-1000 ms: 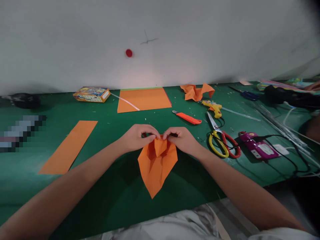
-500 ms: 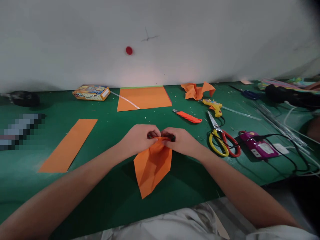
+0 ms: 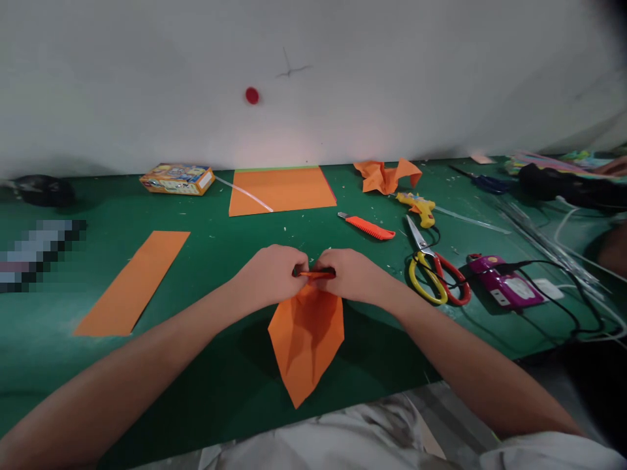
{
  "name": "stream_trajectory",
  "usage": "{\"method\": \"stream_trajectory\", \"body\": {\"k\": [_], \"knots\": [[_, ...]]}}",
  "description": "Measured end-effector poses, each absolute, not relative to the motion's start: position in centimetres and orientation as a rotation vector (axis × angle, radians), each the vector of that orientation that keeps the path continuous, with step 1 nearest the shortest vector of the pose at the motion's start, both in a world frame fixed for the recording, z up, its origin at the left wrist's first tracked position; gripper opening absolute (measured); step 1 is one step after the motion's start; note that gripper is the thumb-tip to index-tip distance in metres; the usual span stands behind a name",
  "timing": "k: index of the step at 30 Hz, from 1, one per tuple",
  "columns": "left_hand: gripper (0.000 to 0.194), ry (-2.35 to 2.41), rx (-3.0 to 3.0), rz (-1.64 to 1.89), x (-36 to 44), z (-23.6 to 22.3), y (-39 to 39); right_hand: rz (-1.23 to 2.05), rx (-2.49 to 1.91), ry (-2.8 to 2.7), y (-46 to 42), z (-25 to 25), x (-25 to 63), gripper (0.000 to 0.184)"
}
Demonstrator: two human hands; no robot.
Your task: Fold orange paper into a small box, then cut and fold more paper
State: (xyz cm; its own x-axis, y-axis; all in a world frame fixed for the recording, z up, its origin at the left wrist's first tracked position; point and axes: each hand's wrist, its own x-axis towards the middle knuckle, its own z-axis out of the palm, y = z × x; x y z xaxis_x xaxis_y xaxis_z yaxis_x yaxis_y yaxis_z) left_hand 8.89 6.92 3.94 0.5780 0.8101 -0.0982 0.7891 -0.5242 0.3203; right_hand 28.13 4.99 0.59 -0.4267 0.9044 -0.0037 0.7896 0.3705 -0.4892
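A folded orange paper (image 3: 304, 339) hangs point-down over the green table (image 3: 215, 254) in front of me. My left hand (image 3: 270, 273) and my right hand (image 3: 347, 273) meet at its top edge. Both hands are closed in a pinch on that upper fold, with fingertips almost touching. The paper's lower tip reaches toward the table's near edge.
An orange strip (image 3: 133, 281) lies at left, an orange sheet (image 3: 281, 190) and a small box (image 3: 177, 179) at the back. To the right are an orange utility knife (image 3: 367, 226), a crumpled orange paper (image 3: 386, 175), a glue gun (image 3: 417, 206), scissors (image 3: 432, 273) and a purple device (image 3: 507, 290) with cables.
The open pocket at the paper's top has been pressed shut between my fingers. My hands have come closer together, and the paper's tip has dropped a little lower.
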Motion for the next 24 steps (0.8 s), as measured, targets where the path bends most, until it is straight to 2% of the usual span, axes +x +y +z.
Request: {"method": "stream_trajectory", "body": {"k": [3, 7, 14, 19, 24], "knots": [[0.013, 1.309, 2.468, 0.085, 8.9, 4.0, 7.0, 0.554, -1.554, -2.436, 5.0, 0.5, 27.6, 0.018], [0.012, 1.333, 2.541, -0.019, 8.8, 4.2, 7.0, 0.531, -1.532, -2.511, 4.9, 0.8, 27.4, 0.011], [0.008, 1.361, 2.613, -0.241, 9.4, 4.8, 6.4, 0.523, -1.483, -2.630, 5.1, 1.9, 27.1, 0.018], [0.010, 1.443, 2.633, -0.311, 10.1, 5.1, 6.4, 0.562, -1.509, -2.624, 5.3, 2.3, 26.6, 0.010], [0.012, 1.449, 2.635, -0.385, 10.0, 5.2, 6.5, 0.483, -1.635, -2.704, 5.2, 3.1, 25.6, 0.019]]}}
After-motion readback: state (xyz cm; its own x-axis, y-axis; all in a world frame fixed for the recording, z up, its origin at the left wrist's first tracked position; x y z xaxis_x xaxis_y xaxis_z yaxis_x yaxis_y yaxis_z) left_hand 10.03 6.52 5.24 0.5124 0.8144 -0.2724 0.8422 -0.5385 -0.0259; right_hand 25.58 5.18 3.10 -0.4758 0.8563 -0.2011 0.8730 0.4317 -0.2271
